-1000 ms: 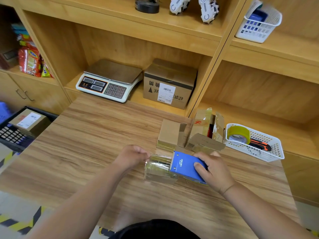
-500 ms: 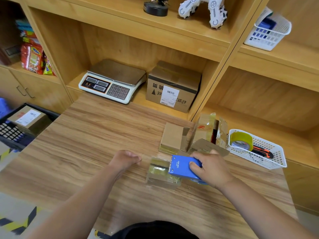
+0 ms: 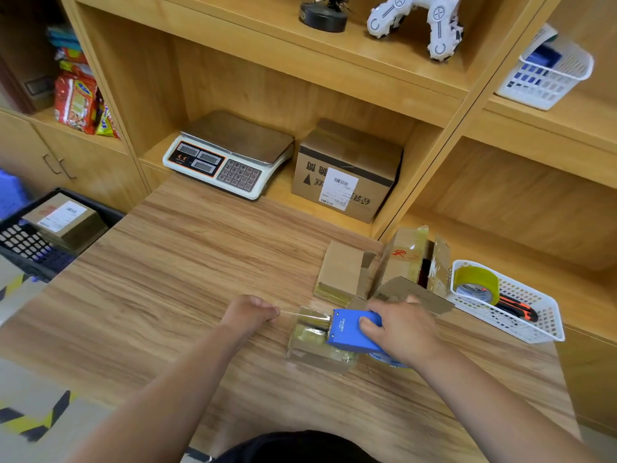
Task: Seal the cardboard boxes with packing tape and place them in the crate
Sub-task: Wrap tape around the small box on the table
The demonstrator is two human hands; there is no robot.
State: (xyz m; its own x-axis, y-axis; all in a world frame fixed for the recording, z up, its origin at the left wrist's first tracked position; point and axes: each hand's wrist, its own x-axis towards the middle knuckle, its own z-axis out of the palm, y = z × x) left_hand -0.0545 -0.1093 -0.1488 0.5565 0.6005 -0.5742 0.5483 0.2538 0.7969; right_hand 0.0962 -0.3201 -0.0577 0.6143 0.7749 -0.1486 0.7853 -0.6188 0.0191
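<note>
A small cardboard box (image 3: 312, 349) lies on the wooden table (image 3: 187, 279) in front of me. My right hand (image 3: 404, 329) grips a blue tape dispenser (image 3: 349, 330) on top of it. My left hand (image 3: 248, 314) pinches the end of a clear tape strip (image 3: 303, 316) stretched left from the dispenser. Behind stand a closed small box (image 3: 342, 272) and an open box (image 3: 410, 262) with raised flaps. The dark crate (image 3: 50, 262) at the table's left holds a labelled box (image 3: 63, 218).
A white basket (image 3: 514, 312) with a yellowish tape roll (image 3: 475, 284) and an orange-black cutter (image 3: 517, 309) sits at the right. The shelf behind carries a scale (image 3: 227, 155) and a labelled carton (image 3: 347, 172). Snack packs (image 3: 78, 101) fill the left shelf.
My left hand left the box's left end, moved away and now pulls a strip of tape out of the dispenser. The right hand with the dispenser stayed on the box.
</note>
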